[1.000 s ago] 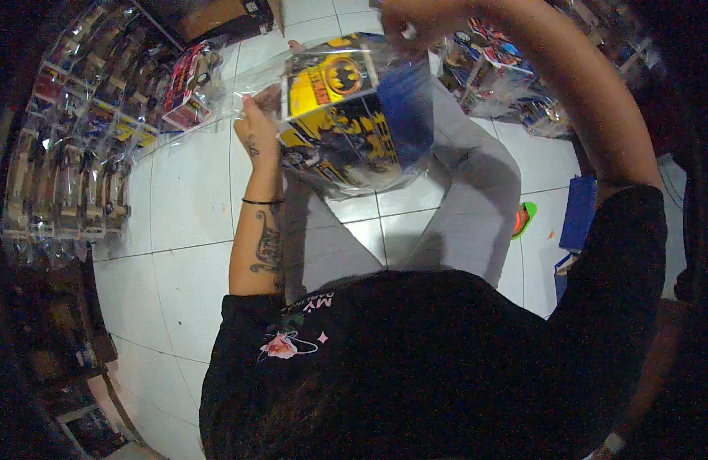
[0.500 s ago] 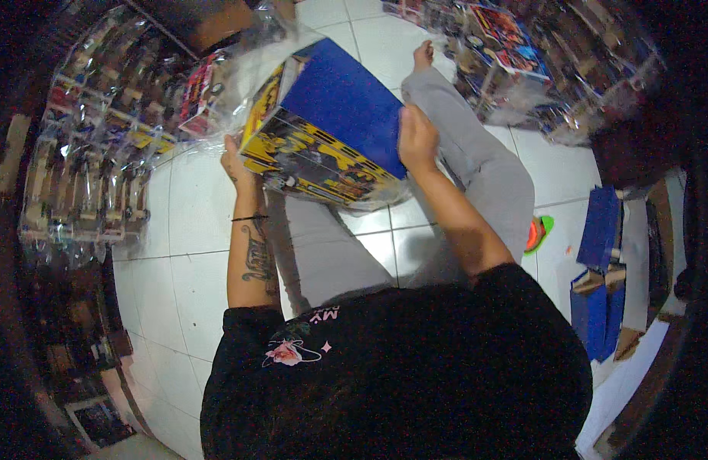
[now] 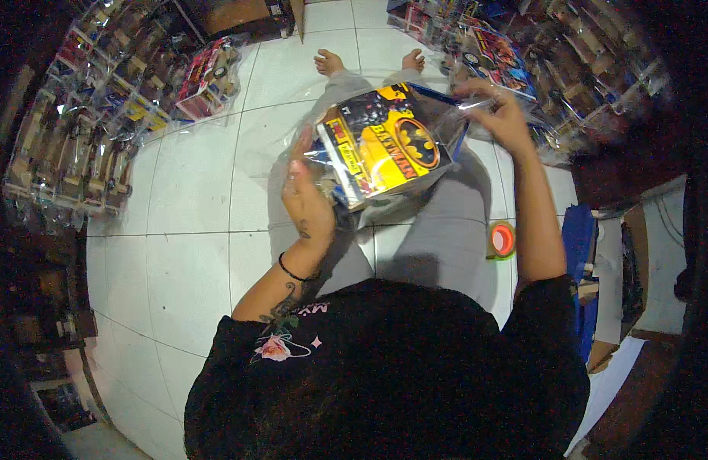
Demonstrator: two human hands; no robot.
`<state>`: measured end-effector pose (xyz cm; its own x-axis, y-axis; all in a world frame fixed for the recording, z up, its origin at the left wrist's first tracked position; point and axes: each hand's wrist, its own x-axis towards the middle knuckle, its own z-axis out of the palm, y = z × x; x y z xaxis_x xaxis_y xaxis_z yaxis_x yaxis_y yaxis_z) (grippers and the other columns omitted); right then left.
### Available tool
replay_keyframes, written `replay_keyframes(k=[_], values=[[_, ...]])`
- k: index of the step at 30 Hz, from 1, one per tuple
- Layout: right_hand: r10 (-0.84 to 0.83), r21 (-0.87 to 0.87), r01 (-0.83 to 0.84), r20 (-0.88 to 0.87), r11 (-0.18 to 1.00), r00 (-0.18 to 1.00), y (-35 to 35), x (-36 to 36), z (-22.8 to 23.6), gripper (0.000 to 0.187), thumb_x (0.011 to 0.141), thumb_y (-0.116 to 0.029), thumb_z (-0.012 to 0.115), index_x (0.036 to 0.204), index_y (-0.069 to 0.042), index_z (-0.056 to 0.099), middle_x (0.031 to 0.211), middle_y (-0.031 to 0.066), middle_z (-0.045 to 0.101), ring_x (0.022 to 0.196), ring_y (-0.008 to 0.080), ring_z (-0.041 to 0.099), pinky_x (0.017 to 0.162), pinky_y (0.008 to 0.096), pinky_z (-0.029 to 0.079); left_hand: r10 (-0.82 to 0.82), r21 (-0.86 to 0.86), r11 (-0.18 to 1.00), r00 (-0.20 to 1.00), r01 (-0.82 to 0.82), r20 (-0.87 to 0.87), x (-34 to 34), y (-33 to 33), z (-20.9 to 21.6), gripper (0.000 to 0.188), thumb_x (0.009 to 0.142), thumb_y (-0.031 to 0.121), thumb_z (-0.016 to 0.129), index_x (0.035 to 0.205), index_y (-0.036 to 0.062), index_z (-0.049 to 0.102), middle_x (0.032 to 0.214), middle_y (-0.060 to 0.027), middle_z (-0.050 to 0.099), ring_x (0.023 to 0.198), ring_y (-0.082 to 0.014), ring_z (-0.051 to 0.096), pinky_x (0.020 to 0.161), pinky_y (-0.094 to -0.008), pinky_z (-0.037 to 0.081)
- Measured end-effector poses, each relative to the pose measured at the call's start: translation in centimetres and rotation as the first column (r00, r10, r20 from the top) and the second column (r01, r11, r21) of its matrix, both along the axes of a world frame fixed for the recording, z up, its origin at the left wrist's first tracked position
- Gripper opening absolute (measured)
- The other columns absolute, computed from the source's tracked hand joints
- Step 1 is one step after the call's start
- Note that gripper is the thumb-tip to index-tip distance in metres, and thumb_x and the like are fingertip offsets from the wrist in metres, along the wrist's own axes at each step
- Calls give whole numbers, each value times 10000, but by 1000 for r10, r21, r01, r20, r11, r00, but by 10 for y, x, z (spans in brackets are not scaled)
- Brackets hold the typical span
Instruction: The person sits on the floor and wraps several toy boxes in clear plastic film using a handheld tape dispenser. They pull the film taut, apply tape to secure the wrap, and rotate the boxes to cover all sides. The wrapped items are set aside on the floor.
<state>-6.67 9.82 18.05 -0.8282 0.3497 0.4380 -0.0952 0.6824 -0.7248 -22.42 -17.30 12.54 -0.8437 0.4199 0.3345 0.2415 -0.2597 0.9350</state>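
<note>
A yellow and black cardboard toy box [image 3: 388, 146] lies tilted above my lap, its printed side facing up. Loose clear plastic wrap [image 3: 450, 134] surrounds it and sticks out past its edges. My left hand [image 3: 306, 203] grips the box through the film at its left side, the fingers partly hidden beneath. At the far right corner, my right hand [image 3: 501, 119] pinches the plastic between thumb and fingers, a little away from the cardboard. A blue panel of the box shows along its right edge.
Wrapped boxes [image 3: 78, 146] are stacked at the left, with more wrapped boxes [image 3: 496, 57] at the far right. An orange and green tape roll [image 3: 502, 240] sits by my right leg. Blue cardboard pieces [image 3: 578, 238] stand at the right. White floor tiles [image 3: 187, 268] lie around my legs.
The box has turned from its blue side to the yellow printed side and come nearer my middle. My right hand has moved off the blue side onto the plastic wrap at the right.
</note>
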Motion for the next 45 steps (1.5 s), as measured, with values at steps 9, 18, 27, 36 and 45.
replay_keyframes(k=[9,18,27,36,45], values=[[-443,302,413,38,859,896,1,-9,79,455,785,-367,730,1112,-65,638,937,103,681,842,186,650,730,316,517,-70,117,991,996,64,48,11,-1,2,431,1012,247,334,1286,-48,489,1276,-157,537,1148,-215,513,1002,-327,369],[104,904,84,-140,419,985,-47,-96,127,288,747,-267,711,917,-36,688,879,151,676,797,278,659,721,373,514,-13,69,998,997,8,74,-3,-14,12,368,993,205,409,1200,-58,562,1185,-154,606,1104,-226,555,989,-344,390],[172,652,-473,471,592,865,-10,-131,91,150,830,-158,659,855,-11,654,874,124,661,841,286,632,757,366,502,-256,-276,960,235,-56,-938,47,-11,47,558,892,280,526,1291,-96,427,1296,-221,475,1221,-356,431,1077,-438,292],[242,781,-341,247,524,938,-38,-81,73,174,808,-129,652,961,-46,665,885,114,634,838,293,614,737,385,498,-477,-575,736,330,-357,-815,42,44,39,903,781,573,589,1281,-152,395,1330,-326,403,1281,-434,356,1095,-462,265],[224,839,-244,150,486,963,-41,-59,48,253,751,-117,686,996,-57,665,897,91,632,843,270,607,720,370,496,-520,-651,700,415,-293,-747,27,40,54,922,761,593,603,1231,-177,412,1291,-343,396,1253,-455,359,1092,-480,253]])
